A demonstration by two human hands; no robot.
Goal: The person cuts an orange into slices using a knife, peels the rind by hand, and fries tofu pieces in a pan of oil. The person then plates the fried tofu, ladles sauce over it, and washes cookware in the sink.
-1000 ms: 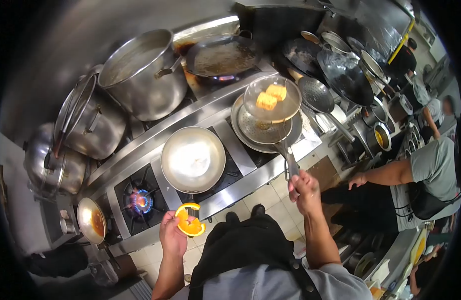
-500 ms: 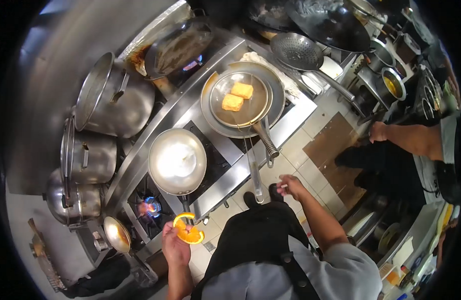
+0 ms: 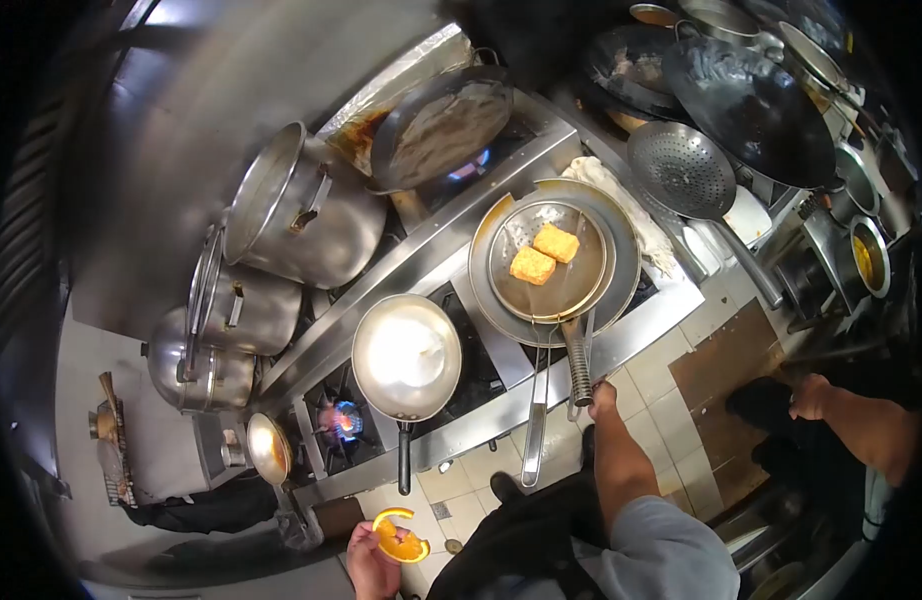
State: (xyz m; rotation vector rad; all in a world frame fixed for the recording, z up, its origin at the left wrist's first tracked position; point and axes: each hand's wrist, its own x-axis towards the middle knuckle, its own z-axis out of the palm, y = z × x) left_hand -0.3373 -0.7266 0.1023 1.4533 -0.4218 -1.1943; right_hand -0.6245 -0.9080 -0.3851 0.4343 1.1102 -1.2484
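Note:
My left hand [image 3: 372, 562] is closed on cut orange slices [image 3: 403, 541], their peel curving out past the fingertips, low in the view. Farther right, my right hand [image 3: 603, 398] is beside the end of a coiled metal pan handle [image 3: 580, 375]; its fingers are mostly hidden, so their grip cannot be made out. Two golden, fried-looking blocks [image 3: 544, 254] lie in a round mesh strainer [image 3: 571, 293] set over a wide pan [image 3: 486, 283] on the stove. The strainer's long flat handle [image 3: 535, 430] points toward me.
A shiny frying pan [image 3: 406, 385] sits on the stove, near a lit burner [image 3: 342, 421]. Large steel pots [image 3: 331, 240] line the left side. A perforated ladle [image 3: 681, 170] and a dark wok [image 3: 756, 110] are at upper right. Another person's hand [image 3: 809, 397] is at right.
My right hand has moved forward to the coiled handle's end. The view has shifted, so the stove appears farther right and lower. My left hand still holds the orange slices.

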